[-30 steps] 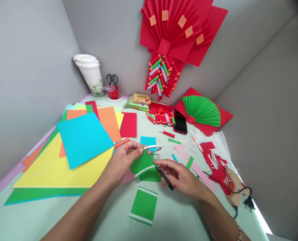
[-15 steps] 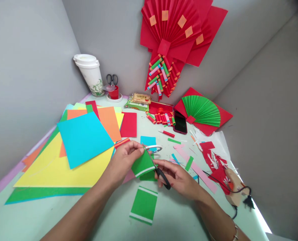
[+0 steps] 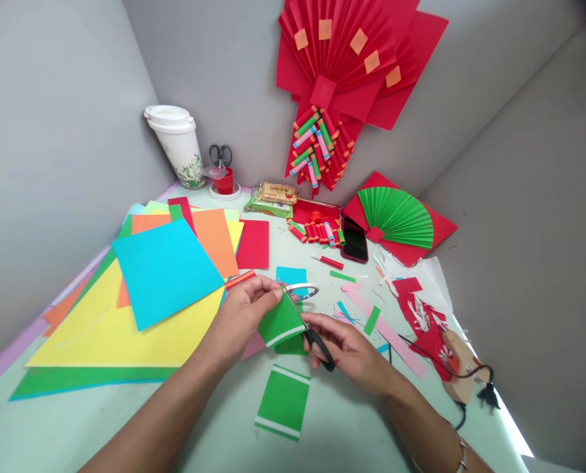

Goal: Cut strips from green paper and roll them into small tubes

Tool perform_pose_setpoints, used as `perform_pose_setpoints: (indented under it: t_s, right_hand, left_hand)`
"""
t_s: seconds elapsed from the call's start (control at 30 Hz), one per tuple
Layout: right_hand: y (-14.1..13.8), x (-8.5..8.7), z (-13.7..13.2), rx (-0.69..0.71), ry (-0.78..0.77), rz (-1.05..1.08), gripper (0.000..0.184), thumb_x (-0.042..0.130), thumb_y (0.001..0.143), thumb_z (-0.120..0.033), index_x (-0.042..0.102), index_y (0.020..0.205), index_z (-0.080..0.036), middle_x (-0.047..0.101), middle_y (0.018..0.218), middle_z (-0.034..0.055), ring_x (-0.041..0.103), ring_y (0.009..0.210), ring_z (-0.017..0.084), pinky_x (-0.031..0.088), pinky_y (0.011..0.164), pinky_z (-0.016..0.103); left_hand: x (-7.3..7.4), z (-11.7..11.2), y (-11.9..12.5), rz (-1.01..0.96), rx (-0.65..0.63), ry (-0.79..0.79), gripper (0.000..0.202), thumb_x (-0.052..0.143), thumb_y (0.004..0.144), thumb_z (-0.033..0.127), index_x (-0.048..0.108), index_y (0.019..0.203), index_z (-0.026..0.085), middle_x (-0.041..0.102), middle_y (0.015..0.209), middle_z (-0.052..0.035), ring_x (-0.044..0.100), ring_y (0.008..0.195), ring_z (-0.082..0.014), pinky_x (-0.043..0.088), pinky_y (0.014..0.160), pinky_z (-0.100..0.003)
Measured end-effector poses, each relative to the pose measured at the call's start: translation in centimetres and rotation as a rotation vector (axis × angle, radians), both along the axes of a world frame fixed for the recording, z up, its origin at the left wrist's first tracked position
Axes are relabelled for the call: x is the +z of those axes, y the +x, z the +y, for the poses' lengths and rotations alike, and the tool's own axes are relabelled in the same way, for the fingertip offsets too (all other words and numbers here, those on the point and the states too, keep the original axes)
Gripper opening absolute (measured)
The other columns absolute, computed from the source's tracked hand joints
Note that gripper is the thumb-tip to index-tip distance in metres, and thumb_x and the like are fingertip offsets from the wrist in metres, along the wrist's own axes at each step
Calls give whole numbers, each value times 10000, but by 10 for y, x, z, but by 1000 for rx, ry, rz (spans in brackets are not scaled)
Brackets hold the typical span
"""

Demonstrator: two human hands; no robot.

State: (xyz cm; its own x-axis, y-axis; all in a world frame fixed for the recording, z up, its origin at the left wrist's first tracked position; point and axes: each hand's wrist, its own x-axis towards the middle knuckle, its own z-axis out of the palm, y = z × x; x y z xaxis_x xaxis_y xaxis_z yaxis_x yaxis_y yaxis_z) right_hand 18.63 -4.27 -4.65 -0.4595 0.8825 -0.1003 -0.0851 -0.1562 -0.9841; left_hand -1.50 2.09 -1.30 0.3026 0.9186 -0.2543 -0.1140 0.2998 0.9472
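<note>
My left hand point(image 3: 246, 312) pinches the upper left corner of a green paper piece point(image 3: 282, 320) with a white strip along its lower edge. In my right hand point(image 3: 345, 345) is a pair of scissors point(image 3: 318, 346) with black handles, its blades lying along the right edge of that paper. Whether the blades are fully closed is hard to tell. Behind the scissors' tip lies a roll of tape point(image 3: 309, 290), partly over a blue paper piece point(image 3: 291, 272). Nearer me, another green paper piece point(image 3: 282, 402) with two white strips rests flat on the table.
Coloured sheets point(image 3: 169, 276) cover the left side. Small paper rolls point(image 3: 322, 233), a phone point(image 3: 355, 240) and a red pen-like tool point(image 3: 330, 262) lie at the back. Paper scraps point(image 3: 386, 332) and a beige glue gun point(image 3: 463, 364) with a black cord are on the right.
Almost nothing differs. The scissors and my right hand have shifted very slightly up along the green paper's edge; my left hand keeps its grip.
</note>
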Motion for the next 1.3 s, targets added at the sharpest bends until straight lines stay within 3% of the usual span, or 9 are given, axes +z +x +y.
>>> perform_pose_setpoints:
  t_s: [0.3,0.47,0.57,0.7,0.77,0.93,1.13,1.23,1.3]
  right_hand:
    - [-1,-1,0,-22,-34,-33,428,627,916,-408,611,1308,-238,584,833,2,597,656,114,447,581,258]
    - [9,-7,1,-47,-7,-25,503,663,870,-482,601,1309,-243,643,953,52,657,732,156,479,613,281]
    - [23,-7,5,-154,29,-66,514,617,890,-509,576,1325,-238,652,981,71,662,762,175,493,620,290]
    - [42,-10,14,-420,98,-212,470,612,915,-414,521,1339,-235,604,988,53,630,856,180,515,758,322]
    - [47,-11,17,-473,107,-274,433,636,896,-376,554,1294,-228,596,990,51,615,889,187,515,787,330]
    - [43,1,12,-275,79,-238,322,654,881,-348,656,1179,-224,649,950,48,634,820,165,535,734,302]
    - [30,8,0,-81,82,-127,380,686,877,-373,636,1229,-238,688,998,66,665,801,165,534,693,290]
    - [30,6,-4,-18,104,-118,399,700,867,-375,642,1239,-241,697,996,67,672,812,173,533,730,308]
    - [34,6,-5,-68,163,-234,397,682,867,-403,649,1229,-242,705,990,66,676,812,179,540,743,315]
  left_hand:
    - [5,-1,1,8,5,6,211,739,749,374,603,753,212,702,759,8,695,897,-262,489,805,-342]
    - [5,-1,-1,40,0,69,200,720,783,368,615,764,198,721,833,-1,662,840,-210,464,790,-301]
    - [3,0,-3,-6,-1,22,209,727,793,373,607,778,202,723,845,6,673,881,-216,461,788,-294]
    - [1,1,-3,-54,-6,-32,224,737,791,383,600,781,205,738,842,-4,683,907,-232,472,803,-311]
    - [1,2,-3,-40,-12,-46,229,733,788,390,597,784,206,753,855,-23,682,874,-230,475,791,-316]
    - [2,2,-1,41,-14,-13,225,730,765,400,611,760,209,744,820,-28,661,813,-228,465,737,-307]
    - [4,-1,4,177,-10,70,212,727,721,399,651,709,202,684,746,-5,612,751,-204,443,720,-293]
    - [5,-2,5,192,-28,59,213,724,704,390,648,704,192,666,730,0,593,732,-196,433,701,-287]
    - [6,-3,4,187,-39,51,218,722,710,392,644,708,188,655,722,4,584,719,-188,423,688,-280]
